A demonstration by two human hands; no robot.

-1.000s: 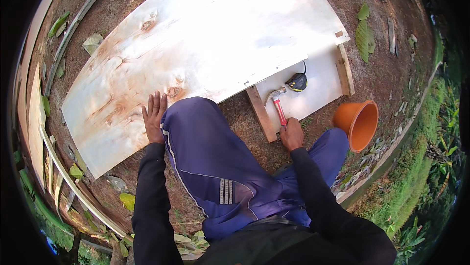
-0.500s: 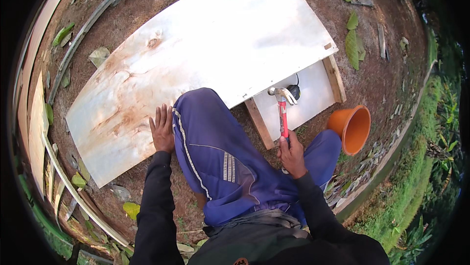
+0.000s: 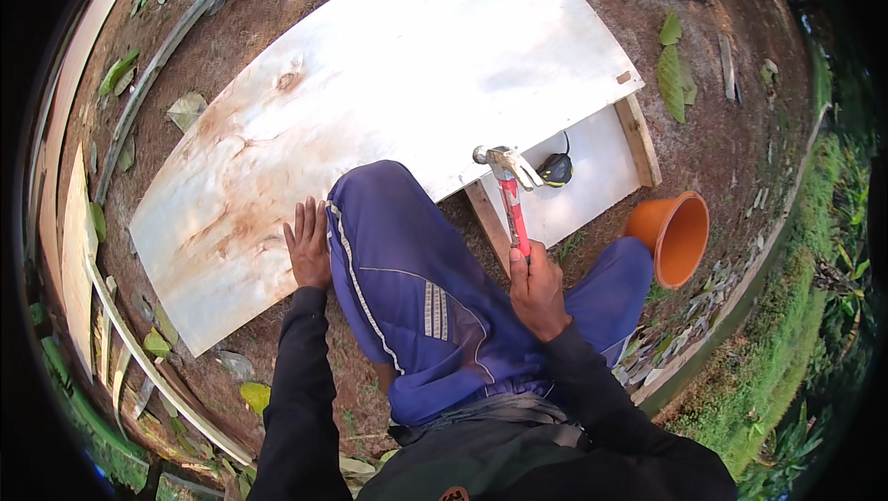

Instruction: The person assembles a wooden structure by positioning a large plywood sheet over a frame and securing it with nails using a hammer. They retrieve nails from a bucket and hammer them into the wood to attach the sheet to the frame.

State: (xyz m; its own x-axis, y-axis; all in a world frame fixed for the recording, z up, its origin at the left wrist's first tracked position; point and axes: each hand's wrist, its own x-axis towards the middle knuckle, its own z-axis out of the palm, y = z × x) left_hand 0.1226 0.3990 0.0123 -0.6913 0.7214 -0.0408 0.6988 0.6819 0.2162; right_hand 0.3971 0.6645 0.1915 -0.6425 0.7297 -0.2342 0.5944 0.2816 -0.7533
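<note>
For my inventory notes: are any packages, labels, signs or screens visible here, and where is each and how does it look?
None visible: no package, label, sign or screen.
Nearest to a container: an orange plastic pot, lying on its side on the soil right of the person's knee; no label shows on it.

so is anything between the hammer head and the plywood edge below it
Nothing visible. The right hand holds the hammer raised, its head over the plywood edge by the knee. The tape measure lies to the right on the lower board; the left hand rests flat on the sheet, clear of it.
</note>
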